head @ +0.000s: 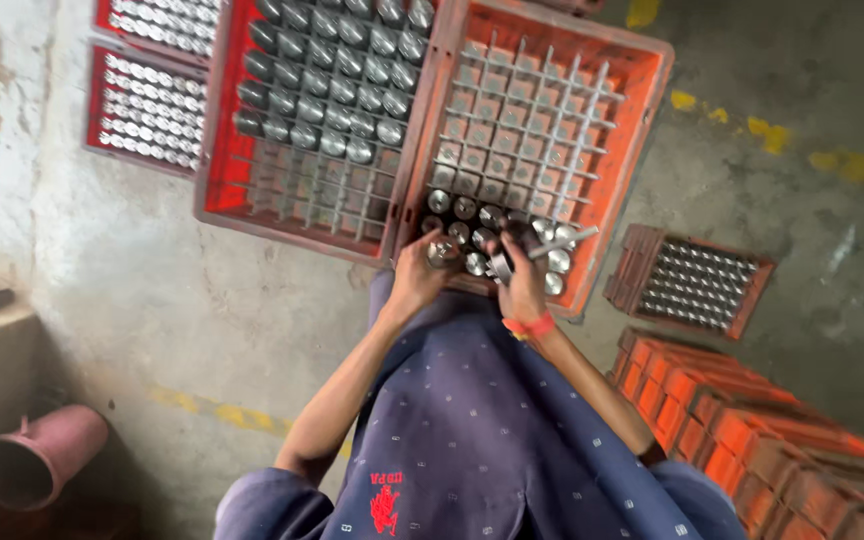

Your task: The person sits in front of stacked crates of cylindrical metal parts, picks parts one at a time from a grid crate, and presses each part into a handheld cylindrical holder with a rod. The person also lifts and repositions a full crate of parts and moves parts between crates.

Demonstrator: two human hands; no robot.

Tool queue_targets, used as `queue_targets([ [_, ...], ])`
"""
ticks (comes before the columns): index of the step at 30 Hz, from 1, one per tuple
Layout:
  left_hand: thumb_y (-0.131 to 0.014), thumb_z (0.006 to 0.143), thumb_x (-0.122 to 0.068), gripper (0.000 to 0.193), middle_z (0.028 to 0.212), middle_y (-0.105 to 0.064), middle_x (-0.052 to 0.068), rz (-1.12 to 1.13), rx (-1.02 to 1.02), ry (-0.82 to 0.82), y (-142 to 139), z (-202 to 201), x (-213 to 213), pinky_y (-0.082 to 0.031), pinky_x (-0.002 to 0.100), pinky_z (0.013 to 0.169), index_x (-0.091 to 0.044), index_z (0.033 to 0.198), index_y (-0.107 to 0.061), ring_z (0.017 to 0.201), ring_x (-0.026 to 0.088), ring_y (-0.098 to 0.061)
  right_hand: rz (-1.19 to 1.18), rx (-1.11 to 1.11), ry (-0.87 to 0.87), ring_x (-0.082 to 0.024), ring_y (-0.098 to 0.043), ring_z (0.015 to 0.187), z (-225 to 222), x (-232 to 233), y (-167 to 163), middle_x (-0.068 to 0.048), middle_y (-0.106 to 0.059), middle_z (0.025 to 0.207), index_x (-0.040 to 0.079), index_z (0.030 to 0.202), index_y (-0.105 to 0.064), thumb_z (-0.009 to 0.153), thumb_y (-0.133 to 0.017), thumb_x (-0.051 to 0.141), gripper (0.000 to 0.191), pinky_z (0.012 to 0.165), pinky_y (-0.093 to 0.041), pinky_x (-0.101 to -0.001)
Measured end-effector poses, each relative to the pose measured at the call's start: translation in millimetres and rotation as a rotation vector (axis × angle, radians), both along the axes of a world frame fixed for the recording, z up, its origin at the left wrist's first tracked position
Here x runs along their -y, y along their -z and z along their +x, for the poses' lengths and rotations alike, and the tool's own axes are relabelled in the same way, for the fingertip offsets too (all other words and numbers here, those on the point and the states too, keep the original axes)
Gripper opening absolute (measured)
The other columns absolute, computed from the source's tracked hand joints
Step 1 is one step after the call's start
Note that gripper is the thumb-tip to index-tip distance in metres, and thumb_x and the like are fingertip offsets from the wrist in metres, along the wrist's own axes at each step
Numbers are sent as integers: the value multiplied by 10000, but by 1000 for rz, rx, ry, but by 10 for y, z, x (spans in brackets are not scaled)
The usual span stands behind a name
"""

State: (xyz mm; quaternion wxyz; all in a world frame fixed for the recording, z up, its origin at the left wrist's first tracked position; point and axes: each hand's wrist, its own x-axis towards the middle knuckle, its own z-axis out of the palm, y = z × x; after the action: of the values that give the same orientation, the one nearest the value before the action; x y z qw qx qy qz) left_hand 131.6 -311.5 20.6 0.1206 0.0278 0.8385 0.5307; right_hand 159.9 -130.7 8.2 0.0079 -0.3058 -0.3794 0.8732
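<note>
The left hand (420, 272) closes on a metal cylinder (442, 250) at the crate's near edge. The right hand (522, 280) grips a metal gauge tool (542, 245). The orange grid crate (642, 150) extends toward twelve o'clock; a fuller crate (220, 150) sits at ten o'clock.

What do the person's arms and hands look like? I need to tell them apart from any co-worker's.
Both arms are bare from short dark blue sleeves with a small pale repeating pattern. The right hand has a red-orange band at the wrist. The left hand wears nothing visible. No gloves.
</note>
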Motion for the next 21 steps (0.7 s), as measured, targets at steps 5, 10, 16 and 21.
queue_targets([
  [5,-825,714,-262,568,949,-737,224,-220,192,172,-205,258,-359,-550,502,803,-70,1230,-685,929,407,-707,-13,-42,-69,-165,-638,836,-102,18,-308,-62,-647,887,11,1173,-611,1014,-615,38,161,795,-539,-317],
  [10,-845,709,-359,508,944,-748,210,-315,287,324,-158,255,-528,-555,506,819,-48,1084,-702,933,405,-712,166,-192,-284,-168,-648,865,62,-94,-338,-70,-647,841,22,1175,-601,1061,-575,81,131,840,-554,-312],
  [16,-859,699,-423,575,913,-754,212,-205,230,395,-28,251,-508,-578,495,773,-46,1101,-697,874,387,-740,44,2,-210,-198,-674,834,90,-375,86,-87,-667,829,-12,1129,-618,1027,-600,54,123,805,-565,-335],
  [21,-786,875,-435,614,983,-747,181,-400,67,214,-123,-154,-222,-583,497,693,-94,1341,-577,822,386,-737,106,-14,175,-222,-708,818,-147,-858,332,-100,-697,868,35,1079,-621,1003,-596,4,86,806,-593,-341],
])
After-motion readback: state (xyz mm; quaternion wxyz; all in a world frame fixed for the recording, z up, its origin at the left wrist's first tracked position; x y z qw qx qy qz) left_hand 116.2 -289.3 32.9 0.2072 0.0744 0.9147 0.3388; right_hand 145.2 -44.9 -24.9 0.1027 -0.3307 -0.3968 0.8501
